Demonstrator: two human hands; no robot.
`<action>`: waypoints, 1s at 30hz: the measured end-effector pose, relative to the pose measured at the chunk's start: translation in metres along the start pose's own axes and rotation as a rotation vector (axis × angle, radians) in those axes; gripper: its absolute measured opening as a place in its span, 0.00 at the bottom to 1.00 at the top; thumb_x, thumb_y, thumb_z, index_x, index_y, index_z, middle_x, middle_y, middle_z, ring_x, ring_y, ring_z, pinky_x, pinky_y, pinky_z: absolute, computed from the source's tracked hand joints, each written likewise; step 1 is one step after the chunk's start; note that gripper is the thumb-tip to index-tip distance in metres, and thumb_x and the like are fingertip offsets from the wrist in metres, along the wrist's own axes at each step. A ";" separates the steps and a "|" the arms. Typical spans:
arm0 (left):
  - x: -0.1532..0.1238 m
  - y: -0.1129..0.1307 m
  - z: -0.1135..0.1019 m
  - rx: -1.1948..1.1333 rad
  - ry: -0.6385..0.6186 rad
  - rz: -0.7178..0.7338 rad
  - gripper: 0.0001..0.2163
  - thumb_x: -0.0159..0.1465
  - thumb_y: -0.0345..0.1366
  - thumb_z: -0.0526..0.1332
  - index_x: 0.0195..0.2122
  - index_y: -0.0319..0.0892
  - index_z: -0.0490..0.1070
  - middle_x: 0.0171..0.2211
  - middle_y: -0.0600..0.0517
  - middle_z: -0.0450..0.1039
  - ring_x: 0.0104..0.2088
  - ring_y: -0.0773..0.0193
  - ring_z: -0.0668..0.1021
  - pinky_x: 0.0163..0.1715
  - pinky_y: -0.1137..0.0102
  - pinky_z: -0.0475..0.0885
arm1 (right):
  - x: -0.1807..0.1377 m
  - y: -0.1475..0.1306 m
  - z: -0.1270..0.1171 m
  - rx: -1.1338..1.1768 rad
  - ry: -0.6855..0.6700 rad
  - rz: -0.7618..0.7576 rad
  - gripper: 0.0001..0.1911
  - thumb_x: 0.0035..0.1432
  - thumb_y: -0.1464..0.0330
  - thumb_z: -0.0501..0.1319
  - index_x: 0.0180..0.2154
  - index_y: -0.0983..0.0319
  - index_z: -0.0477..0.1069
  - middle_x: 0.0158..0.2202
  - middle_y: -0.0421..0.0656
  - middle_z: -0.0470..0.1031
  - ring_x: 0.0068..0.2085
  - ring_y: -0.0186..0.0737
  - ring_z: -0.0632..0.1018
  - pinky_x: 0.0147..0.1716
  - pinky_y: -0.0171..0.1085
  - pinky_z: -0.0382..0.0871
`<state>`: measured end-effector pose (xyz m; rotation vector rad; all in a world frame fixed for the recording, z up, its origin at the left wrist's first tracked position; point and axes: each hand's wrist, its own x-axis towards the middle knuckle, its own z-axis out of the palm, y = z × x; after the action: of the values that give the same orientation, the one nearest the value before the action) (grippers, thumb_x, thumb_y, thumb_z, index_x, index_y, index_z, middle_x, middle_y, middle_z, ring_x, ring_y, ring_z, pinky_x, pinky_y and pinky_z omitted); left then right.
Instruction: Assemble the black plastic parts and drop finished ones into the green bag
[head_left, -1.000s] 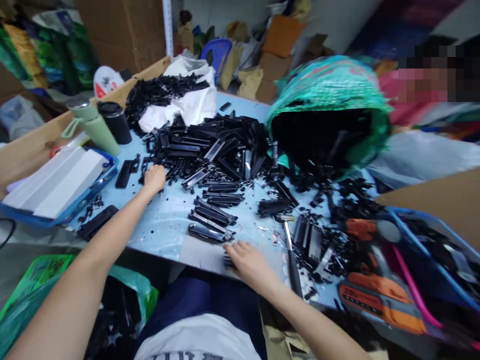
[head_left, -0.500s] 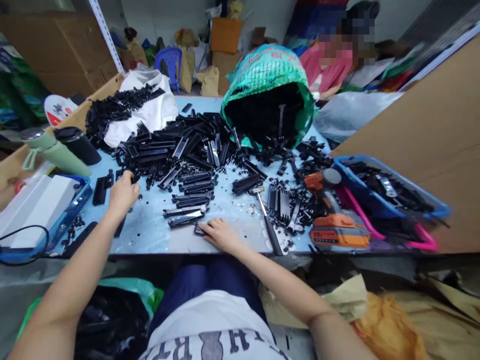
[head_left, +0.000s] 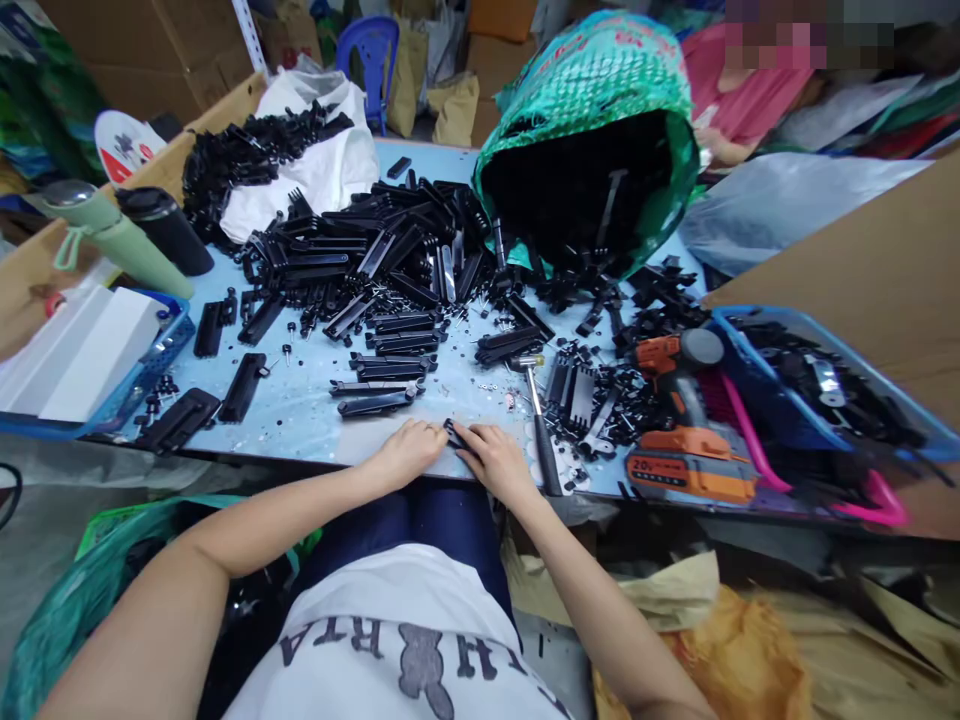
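Observation:
At the table's front edge my two hands meet over a small black plastic part point(head_left: 453, 433). My right hand point(head_left: 496, 462) has its thumb and fingers closed on this part. My left hand point(head_left: 411, 452) is closed right beside it, fingertips together at the part's left side; whatever they pinch is hidden. Just behind my left hand lies a row of long black plastic pieces point(head_left: 382, 400). To the right of my right hand rests a hammer point(head_left: 541, 440) with a dark handle.
Behind is a heap of black pieces point(head_left: 390, 250) and a green woven sack point(head_left: 592, 90) lying open. An orange cordless drill point(head_left: 690, 465) and a blue basket point(head_left: 840, 400) stand right. At left are a green bottle point(head_left: 127, 245) and a black cup point(head_left: 169, 230). A person in pink point(head_left: 757, 80) sits beyond.
My left hand has come from the loose pieces at the left to the front edge beside my right hand. My right hand now holds the black part between thumb and fingers. The view has shifted.

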<state>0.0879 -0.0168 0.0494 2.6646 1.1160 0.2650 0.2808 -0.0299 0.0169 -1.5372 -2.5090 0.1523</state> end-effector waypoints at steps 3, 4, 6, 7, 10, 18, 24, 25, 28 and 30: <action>-0.010 -0.011 0.013 0.001 -0.002 -0.011 0.15 0.64 0.40 0.57 0.48 0.38 0.66 0.46 0.45 0.68 0.43 0.60 0.73 0.42 0.60 0.71 | 0.002 0.001 0.003 0.008 0.031 0.023 0.22 0.63 0.60 0.50 0.56 0.59 0.62 0.42 0.49 0.71 0.43 0.44 0.69 0.41 0.41 0.64; -0.015 -0.014 0.017 0.010 0.002 -0.013 0.14 0.63 0.40 0.57 0.47 0.38 0.66 0.44 0.44 0.68 0.43 0.59 0.73 0.42 0.60 0.70 | 0.004 0.001 0.003 0.013 0.030 0.029 0.22 0.63 0.60 0.50 0.56 0.59 0.62 0.41 0.49 0.71 0.43 0.45 0.69 0.42 0.41 0.64; -0.026 -0.021 0.025 0.038 0.027 -0.013 0.12 0.64 0.39 0.56 0.45 0.38 0.67 0.41 0.42 0.69 0.43 0.56 0.73 0.41 0.60 0.69 | 0.009 0.000 0.002 0.030 0.010 0.037 0.22 0.63 0.59 0.51 0.56 0.60 0.62 0.39 0.49 0.71 0.42 0.45 0.70 0.42 0.42 0.64; -0.030 -0.024 0.027 0.049 0.048 -0.015 0.11 0.64 0.38 0.55 0.44 0.38 0.67 0.40 0.42 0.70 0.42 0.55 0.73 0.41 0.60 0.69 | 0.011 0.001 0.000 0.044 -0.005 0.041 0.23 0.62 0.59 0.52 0.56 0.60 0.63 0.39 0.49 0.71 0.43 0.46 0.70 0.43 0.42 0.65; -0.039 -0.032 0.029 -0.016 0.127 -0.059 0.10 0.66 0.35 0.50 0.44 0.38 0.67 0.37 0.43 0.71 0.41 0.56 0.74 0.40 0.61 0.68 | 0.014 0.001 -0.006 0.157 -0.016 0.052 0.23 0.61 0.59 0.53 0.55 0.60 0.64 0.39 0.50 0.71 0.44 0.48 0.70 0.44 0.45 0.65; -0.022 -0.015 -0.002 -0.667 0.335 -0.443 0.18 0.64 0.41 0.55 0.52 0.41 0.59 0.36 0.50 0.71 0.34 0.64 0.75 0.33 0.70 0.70 | 0.033 -0.028 -0.009 1.374 -0.042 0.439 0.30 0.57 0.52 0.54 0.58 0.58 0.60 0.32 0.42 0.73 0.27 0.35 0.74 0.27 0.36 0.72; -0.017 -0.005 -0.010 -0.719 0.394 -0.365 0.15 0.66 0.39 0.50 0.50 0.40 0.68 0.34 0.50 0.70 0.26 0.69 0.73 0.34 0.71 0.69 | 0.043 -0.040 -0.012 1.618 -0.006 0.484 0.34 0.52 0.52 0.60 0.58 0.57 0.60 0.32 0.40 0.73 0.25 0.32 0.74 0.25 0.34 0.73; -0.017 -0.005 -0.011 -0.704 0.415 -0.369 0.16 0.66 0.39 0.51 0.52 0.40 0.67 0.34 0.50 0.70 0.28 0.68 0.73 0.34 0.71 0.69 | 0.043 -0.040 -0.013 1.605 -0.005 0.461 0.33 0.52 0.52 0.60 0.58 0.56 0.60 0.34 0.40 0.73 0.25 0.31 0.73 0.25 0.34 0.73; -0.017 -0.005 -0.015 -0.658 0.456 -0.395 0.19 0.65 0.38 0.53 0.56 0.43 0.63 0.36 0.49 0.71 0.34 0.65 0.74 0.37 0.70 0.70 | 0.043 -0.037 -0.015 1.519 -0.032 0.370 0.31 0.54 0.53 0.58 0.58 0.54 0.60 0.40 0.42 0.73 0.26 0.31 0.73 0.26 0.35 0.74; -0.017 -0.005 -0.018 -0.626 0.448 -0.395 0.19 0.65 0.38 0.53 0.56 0.44 0.64 0.37 0.48 0.72 0.38 0.63 0.74 0.40 0.68 0.70 | 0.042 -0.031 -0.018 1.392 -0.037 0.270 0.30 0.56 0.54 0.57 0.59 0.54 0.60 0.46 0.43 0.71 0.26 0.30 0.73 0.27 0.35 0.73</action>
<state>0.0680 -0.0235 0.0639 1.8361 1.3665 0.9803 0.2393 -0.0064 0.0446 -1.1109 -1.3948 1.5320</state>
